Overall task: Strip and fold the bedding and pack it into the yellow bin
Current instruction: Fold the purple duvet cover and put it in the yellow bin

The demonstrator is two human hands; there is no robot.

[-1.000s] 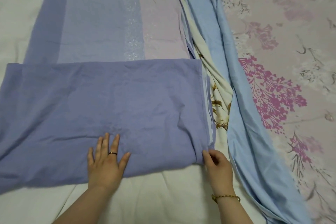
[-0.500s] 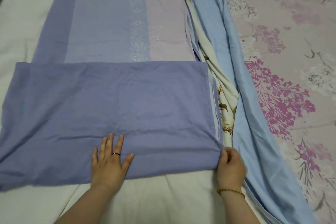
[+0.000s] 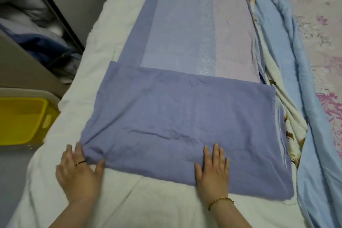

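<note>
Folded sheet (image 3: 185, 126); right hand (image 3: 212, 174) flat on it, 5 o'clock; left hand (image 3: 79, 172), blurred, seemingly flat at 7 o'clock corner; bin (image 3: 20, 120), 9 o'clock.

Views: one, the head camera, wide-angle.
Position: above the near end of the bed (image 3: 166, 209), close to it.
Direction: forward and down, along the bed.
Fingers: left hand (image 3: 79, 174) and right hand (image 3: 212, 176) low in the frame.
Beyond the fingers: purple sheet (image 3: 185, 126) up to the top edge.
Left of the fingers: yellow bin (image 3: 18, 120) at the frame edge.
</note>
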